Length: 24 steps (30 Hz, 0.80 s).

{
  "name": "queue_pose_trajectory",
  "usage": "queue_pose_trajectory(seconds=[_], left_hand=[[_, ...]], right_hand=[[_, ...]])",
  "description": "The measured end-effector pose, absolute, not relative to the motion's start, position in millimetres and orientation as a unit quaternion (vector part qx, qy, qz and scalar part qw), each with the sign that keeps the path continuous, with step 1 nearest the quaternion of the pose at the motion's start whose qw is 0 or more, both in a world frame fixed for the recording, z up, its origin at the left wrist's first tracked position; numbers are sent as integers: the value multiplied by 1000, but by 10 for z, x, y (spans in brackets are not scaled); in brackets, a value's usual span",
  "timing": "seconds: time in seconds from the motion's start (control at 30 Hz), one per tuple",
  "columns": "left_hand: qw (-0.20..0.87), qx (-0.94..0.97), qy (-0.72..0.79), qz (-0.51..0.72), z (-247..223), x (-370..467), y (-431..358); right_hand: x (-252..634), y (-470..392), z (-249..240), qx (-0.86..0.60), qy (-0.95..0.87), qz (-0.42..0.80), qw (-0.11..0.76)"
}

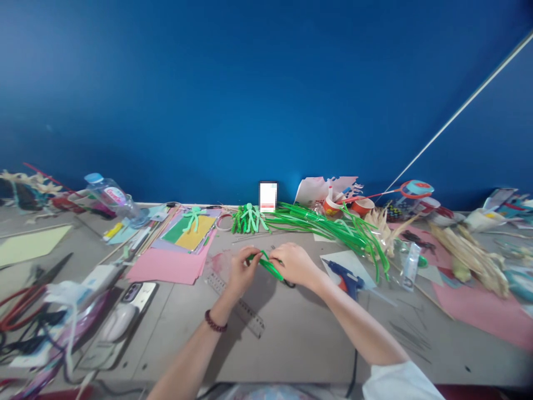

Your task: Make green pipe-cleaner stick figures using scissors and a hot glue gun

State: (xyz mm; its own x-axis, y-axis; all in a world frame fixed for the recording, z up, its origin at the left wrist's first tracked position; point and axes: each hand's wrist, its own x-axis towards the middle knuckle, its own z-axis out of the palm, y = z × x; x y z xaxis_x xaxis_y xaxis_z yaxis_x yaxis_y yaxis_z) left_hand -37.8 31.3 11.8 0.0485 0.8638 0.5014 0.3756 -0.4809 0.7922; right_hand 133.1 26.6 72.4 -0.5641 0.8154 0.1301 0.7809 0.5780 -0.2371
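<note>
Bent green pipe cleaners (271, 269) are pinched between my two hands above the grey table. My left hand (242, 271), with a dark bead bracelet at the wrist, grips one end between thumb and fingers. From the other side my right hand (295, 263) closes on them, back of the hand up, so its fingertips are partly hidden. A small dark loop shows under the right hand; I cannot tell what it belongs to. Below the left hand lies a clear ruler (250, 318). Behind, finished-looking green pipe-cleaner figures (250, 218) stand near a long bundle of green pipe cleaners (328, 225).
A blue glue gun (347, 278) rests on white paper to the right. On the left are pink paper sheets (170, 266), a phone (119, 328), red-handled scissors (25, 300) and a plastic bottle (112, 197). Corn husks (474, 261) lie far right. A blue wall (250, 100) rises behind.
</note>
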Motion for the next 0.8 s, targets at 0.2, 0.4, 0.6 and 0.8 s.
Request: queue_pose_trajectory(seconds=[0.2,0.4,0.6,0.8], left_hand=[[153,750,433,477,71,-367,276],[26,819,389,421,120,-363,246],[86,810,353,460,144,-359,227],[153,732,392,536,148,-354,223]], right_hand=[[1336,207,796,-402,-912,13,80],[1470,284,838,-381,-911,-44,155],[1555,468,748,-405,-887,-36,219],[1460,441,674,-414,-896,45,154]])
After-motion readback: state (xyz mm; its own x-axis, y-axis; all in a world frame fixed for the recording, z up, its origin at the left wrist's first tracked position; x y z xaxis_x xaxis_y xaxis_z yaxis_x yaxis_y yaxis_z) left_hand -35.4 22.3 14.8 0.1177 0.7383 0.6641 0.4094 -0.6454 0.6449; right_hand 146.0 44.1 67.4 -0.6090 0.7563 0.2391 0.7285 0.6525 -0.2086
